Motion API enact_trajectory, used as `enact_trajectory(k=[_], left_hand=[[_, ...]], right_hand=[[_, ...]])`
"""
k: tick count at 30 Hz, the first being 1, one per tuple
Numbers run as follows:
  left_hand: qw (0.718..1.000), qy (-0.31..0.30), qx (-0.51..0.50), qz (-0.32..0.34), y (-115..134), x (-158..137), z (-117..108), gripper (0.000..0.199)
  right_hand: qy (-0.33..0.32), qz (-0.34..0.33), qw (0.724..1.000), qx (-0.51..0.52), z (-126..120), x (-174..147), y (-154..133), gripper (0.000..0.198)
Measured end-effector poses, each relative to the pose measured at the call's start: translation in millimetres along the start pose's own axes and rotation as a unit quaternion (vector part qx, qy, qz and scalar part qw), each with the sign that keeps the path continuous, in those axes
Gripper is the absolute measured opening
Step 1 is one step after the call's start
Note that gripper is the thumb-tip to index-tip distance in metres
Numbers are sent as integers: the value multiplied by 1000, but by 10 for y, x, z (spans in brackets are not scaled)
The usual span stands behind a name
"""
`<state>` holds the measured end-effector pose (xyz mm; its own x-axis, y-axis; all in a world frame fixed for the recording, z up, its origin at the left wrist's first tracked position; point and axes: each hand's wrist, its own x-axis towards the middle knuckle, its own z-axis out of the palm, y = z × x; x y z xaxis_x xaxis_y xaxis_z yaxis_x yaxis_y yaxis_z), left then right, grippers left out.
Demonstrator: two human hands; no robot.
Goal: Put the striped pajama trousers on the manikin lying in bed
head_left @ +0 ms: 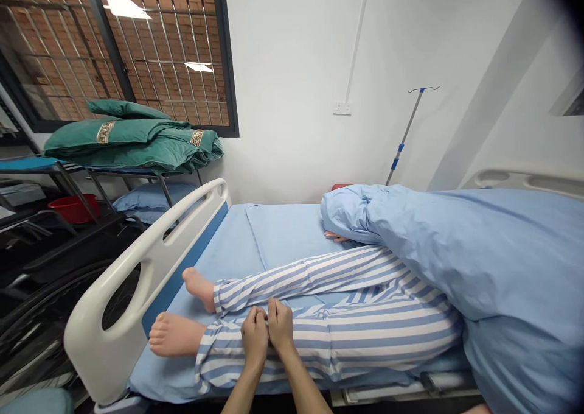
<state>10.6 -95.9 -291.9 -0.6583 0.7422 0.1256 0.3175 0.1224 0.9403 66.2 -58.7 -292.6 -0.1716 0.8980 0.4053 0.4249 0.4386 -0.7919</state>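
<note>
Head view shows a bed (285, 222) with a figure's legs in striped trousers (392, 335) lying along it, the bare feet (176, 335) toward its foot end. Over the near trouser leg, on the bed's near side, the left hand (254, 336) and right hand (280, 327) are held close together with fingers curled in (whether they pinch any cloth, I cannot tell). A blue quilt (438, 243) is heaped across the head end of the bed, hiding the figure's upper body except for some fingers (335, 236) poking out beneath its edge. At the bed's foot, a white footboard (89, 329) stands between the mattress and a black wheelchair (68, 256). Beyond the foot end, toward the bed's far side, a green cushion pile (137, 143) lies on a metal-legged rack, with blue bedding (152, 201) underneath. Behind the bed's far edge rises a drip pole (407, 134) with its hooks bare. Out past the bed's foot sits a red bucket (73, 209), its contents hidden by its side.
</note>
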Motion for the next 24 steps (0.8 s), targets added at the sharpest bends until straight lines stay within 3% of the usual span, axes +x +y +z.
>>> enact_trajectory(k=[4,9,14,19,24], left_hand=[[998,-14,49,31,-42,-97,-6,19],[994,-28,90,60,-73,-92,3,21],[994,-17,99,48,-56,-113,11,23],[999,-34,-19,3,86,-99,-32,24],[989,-57,-135,14,232,-74,-63,25]], right_hand=[[-1,11,1000,27,-17,-1,-18,44],[-2,8,999,51,-267,-16,-192,41],[-19,-21,1000,-7,-356,-132,-152,41],[-33,-38,990,-134,-216,-225,27,43],[-49,-37,993,-103,-244,-211,16,44]])
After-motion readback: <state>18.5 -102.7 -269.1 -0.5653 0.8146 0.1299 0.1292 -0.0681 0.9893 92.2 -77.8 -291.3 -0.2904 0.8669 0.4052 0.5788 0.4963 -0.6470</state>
